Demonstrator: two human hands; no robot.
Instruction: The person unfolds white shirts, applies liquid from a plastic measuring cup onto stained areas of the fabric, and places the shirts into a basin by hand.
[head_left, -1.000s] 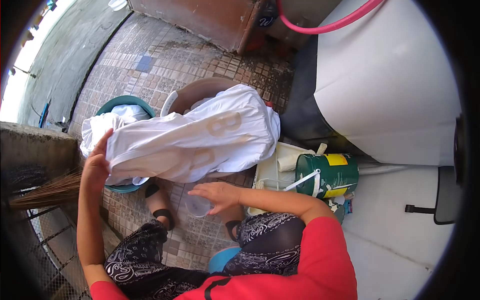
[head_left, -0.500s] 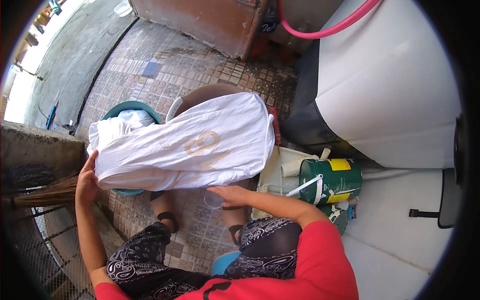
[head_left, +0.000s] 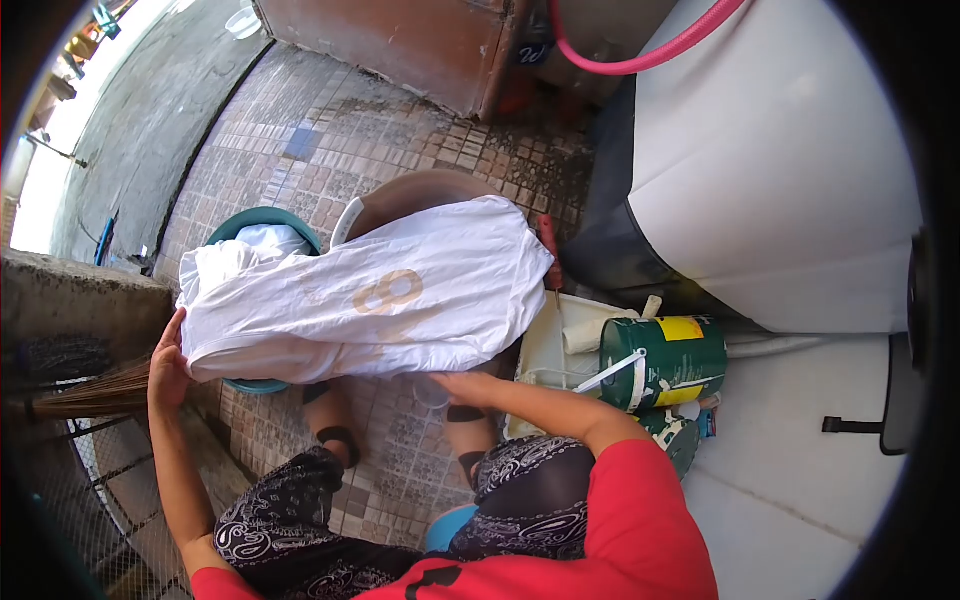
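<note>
Lengthwise, the white cloth garment with a tan figure 8 [head_left: 450, 300] extends rightward from the left hand [head_left: 169, 370], which grasps its left end, across the round brown basin [head_left: 425, 190], while the right hand [head_left: 464, 387] meets its near edge right of middle, grip not discernible.

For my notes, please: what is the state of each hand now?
Left hand: touching the shirt, left end; grip unclear.
Right hand: at its near edge, partly hidden; grip unclear.

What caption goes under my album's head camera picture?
Left hand and right hand at a white cloth marked 8, spread over a green tub and brown tub.
</note>
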